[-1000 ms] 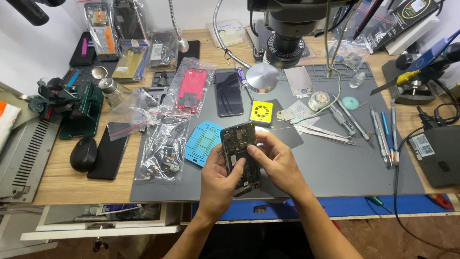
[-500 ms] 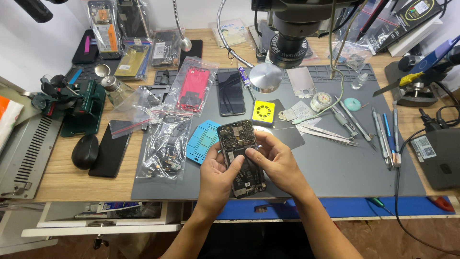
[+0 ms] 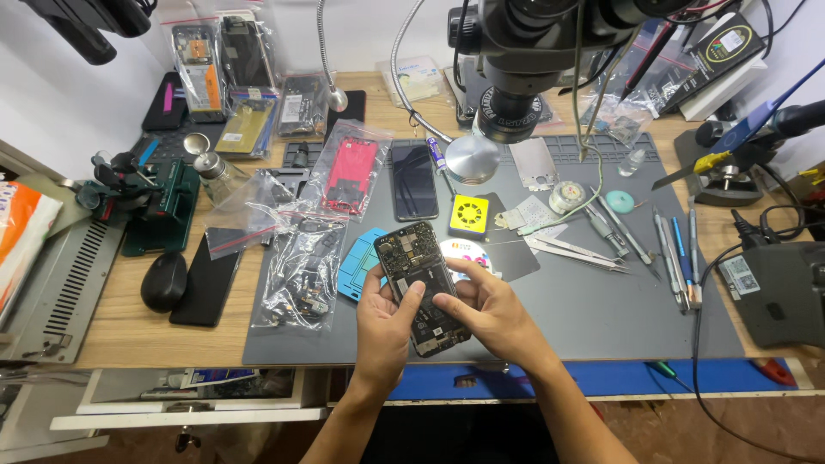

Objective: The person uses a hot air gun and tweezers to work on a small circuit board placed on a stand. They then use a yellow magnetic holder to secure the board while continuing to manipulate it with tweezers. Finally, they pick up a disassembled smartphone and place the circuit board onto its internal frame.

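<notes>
A phone repair workshop: a grey work mat (image 3: 601,326) at centre, microscope (image 3: 524,51) at top, tweezers (image 3: 576,251) right of centre, bagged parts (image 3: 296,275) at left.

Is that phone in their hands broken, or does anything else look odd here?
The phone held in the left hand and right hand has its back off, its circuit boards bare. Loose plastic bags of parts overlap at its left. Nothing looks spilled.

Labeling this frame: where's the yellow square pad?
Head view, centre of the grey mat: the yellow square pad lies right of the dark phone, just beyond the opened phone.
</notes>
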